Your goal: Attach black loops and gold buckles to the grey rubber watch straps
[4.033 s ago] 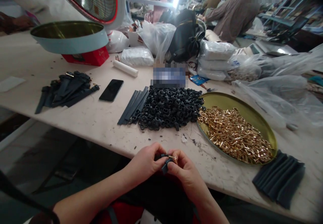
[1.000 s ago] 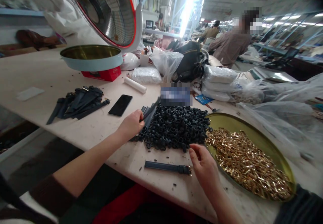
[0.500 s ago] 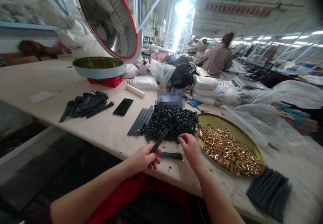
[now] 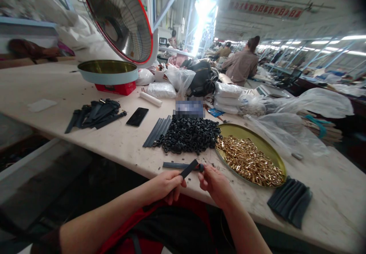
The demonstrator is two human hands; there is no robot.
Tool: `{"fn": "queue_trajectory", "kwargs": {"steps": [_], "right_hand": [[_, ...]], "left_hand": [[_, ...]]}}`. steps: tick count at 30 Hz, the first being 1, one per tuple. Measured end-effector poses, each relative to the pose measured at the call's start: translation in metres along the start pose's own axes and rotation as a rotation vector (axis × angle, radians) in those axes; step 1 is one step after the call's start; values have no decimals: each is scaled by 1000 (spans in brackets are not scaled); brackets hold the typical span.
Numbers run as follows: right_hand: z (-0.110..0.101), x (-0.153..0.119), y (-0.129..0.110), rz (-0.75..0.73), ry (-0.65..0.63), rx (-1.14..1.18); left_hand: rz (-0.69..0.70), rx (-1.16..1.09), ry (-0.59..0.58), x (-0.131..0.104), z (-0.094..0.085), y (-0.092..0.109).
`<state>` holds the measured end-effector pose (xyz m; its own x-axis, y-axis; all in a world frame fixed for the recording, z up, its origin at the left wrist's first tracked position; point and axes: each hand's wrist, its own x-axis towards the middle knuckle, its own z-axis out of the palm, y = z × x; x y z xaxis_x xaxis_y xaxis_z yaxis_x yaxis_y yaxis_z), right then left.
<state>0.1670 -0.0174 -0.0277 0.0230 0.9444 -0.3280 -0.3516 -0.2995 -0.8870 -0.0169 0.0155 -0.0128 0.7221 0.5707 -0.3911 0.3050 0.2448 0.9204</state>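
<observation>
My left hand (image 4: 171,185) is closed on a dark strap (image 4: 189,169), which points up and to the right. My right hand (image 4: 214,180) pinches a small black loop (image 4: 201,167) close to the strap's upper end. Behind them, another dark strap (image 4: 174,165) lies flat near the table's front edge. Beyond the hands is a heap of black loops (image 4: 190,134), with several flat strips (image 4: 157,131) along its left side. A round tray (image 4: 273,158) of gold metal pieces (image 4: 248,160) stands right of the heap.
A phone (image 4: 137,116) and a pile of dark straps (image 4: 95,113) lie to the left. More dark straps (image 4: 291,202) are at the right. Farther back are a fan (image 4: 118,21), a round tin (image 4: 108,77) on a red box, plastic bags and a person (image 4: 241,65).
My right hand has moved down from the heap's edge to the end of the held strap, bringing a black loop. The view has shifted slightly.
</observation>
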Motion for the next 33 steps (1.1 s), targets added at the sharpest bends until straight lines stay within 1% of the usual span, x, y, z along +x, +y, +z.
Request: {"fn": "queue_trajectory", "kwargs": {"steps": [4,8,11,13,16,19,21,23,26,28,29,31,33], "right_hand": [[-4,-1,2,-30,-25,-95],[-6,1,3,-48,-29,-230],[-10,2,1,-26,-95,-336],[-13,3,1,22,-142,-340],[-16,6,4,66,-181,-307],[-16,11,12,66,-150,-352],[-16,14,15,68,-109,-364],[-15,17,17,68,-71,-284],[-11,22,20,32,48,-62],[-5,24,23,5,117,10],[-2,25,25,2,129,0],[0,26,26,20,101,-85],[-10,28,17,10,64,-223]], "left_hand": [[-92,-18,-69,1,3,-2],[-176,-14,-149,4,1,4],[-156,102,-180,7,-6,11],[-132,190,-234,9,-14,16],[-161,264,-323,13,-25,23],[-181,334,-350,17,-30,30],[-188,356,-366,22,-30,32],[-186,354,-319,28,-27,30],[-146,363,-154,40,-20,26],[-93,385,-42,48,-14,24],[-59,393,16,52,-12,24],[6,395,122,57,-9,26],[57,365,152,61,-9,28]]}}
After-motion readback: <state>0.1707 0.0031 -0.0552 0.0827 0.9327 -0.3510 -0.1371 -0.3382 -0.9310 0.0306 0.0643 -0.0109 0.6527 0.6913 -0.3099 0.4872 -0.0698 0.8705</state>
